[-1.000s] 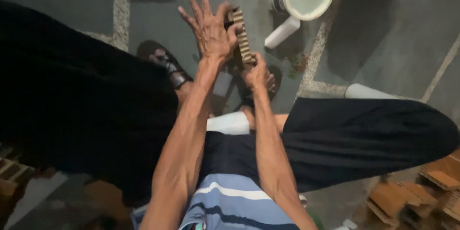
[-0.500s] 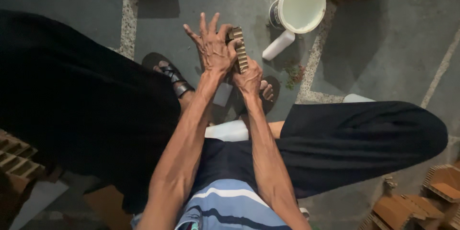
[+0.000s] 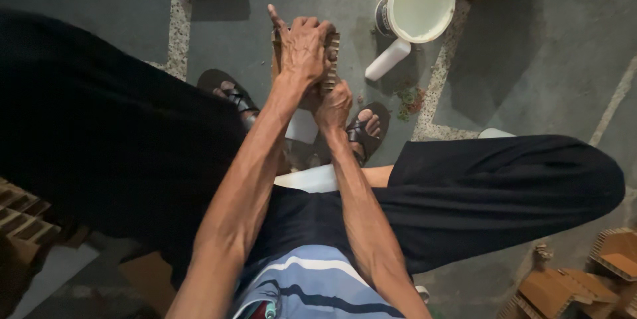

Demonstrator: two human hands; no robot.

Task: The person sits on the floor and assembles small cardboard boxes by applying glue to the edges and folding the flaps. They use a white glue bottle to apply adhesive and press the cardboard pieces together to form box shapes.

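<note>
Fingers of the left hand (image 3: pixel 304 47) have curled down, both grips, with right hand (image 3: pixel 334 103), clenched on one ridged cardboard piece (image 3: pixel 330 60).

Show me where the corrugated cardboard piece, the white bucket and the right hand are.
corrugated cardboard piece (image 3: pixel 332 60): head view, on its ridged right edge.
white bucket (image 3: pixel 424 1): head view, on its pale inside.
right hand (image 3: pixel 334 105): head view, on the back of the hand.

A white bucket (image 3: pixel 419 4) stands on the grey concrete floor (image 3: pixel 531 60) at far right, with a white cylinder (image 3: pixel 387 60) lying against its near side. Two sandalled feet show: one at centre left (image 3: pixel 229 90), one at centre right (image 3: pixel 366 130). Corrugated cardboard pieces (image 3: pixel 570 286) lie near right; more (image 3: pixel 20 216) at near left.
</note>
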